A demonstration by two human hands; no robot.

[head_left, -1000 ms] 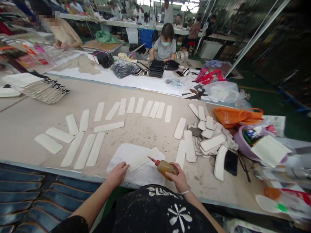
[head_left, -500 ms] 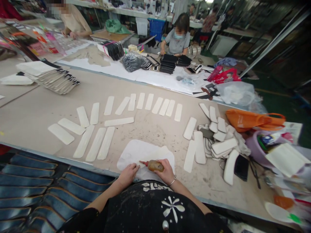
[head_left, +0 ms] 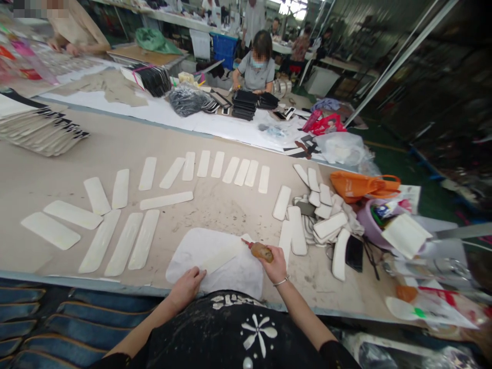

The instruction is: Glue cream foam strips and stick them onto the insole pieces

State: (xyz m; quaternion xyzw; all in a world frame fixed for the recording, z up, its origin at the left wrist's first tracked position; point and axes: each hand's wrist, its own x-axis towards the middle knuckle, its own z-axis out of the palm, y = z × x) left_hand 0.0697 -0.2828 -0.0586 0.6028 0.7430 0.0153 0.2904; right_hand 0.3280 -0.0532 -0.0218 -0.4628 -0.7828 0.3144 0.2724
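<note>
My right hand (head_left: 275,265) is wrapped round an amber glue bottle (head_left: 262,252) with a red nozzle. The nozzle tip is at the far right end of a cream strip (head_left: 225,255), which lies slantwise on a white rounded sheet (head_left: 184,254). At the strip's near left end, my left hand (head_left: 191,287) pinches it with closed fingers. Whether the tip touches the strip I cannot tell. Similar cream strips (head_left: 125,244) are spread to the left and along the far side of the sheet.
To the right lies a heap of padded cream pieces (head_left: 329,225), with a black phone (head_left: 354,253), an orange bag (head_left: 353,185) and a purple basin (head_left: 371,220) beyond. Stacked pale pieces (head_left: 42,128) sit at far left. A co-worker (head_left: 255,66) works across the table.
My right hand has moved the glue bottle rightward and away from me, from beside my left hand to the strip's far end. The camera view has turned right.
</note>
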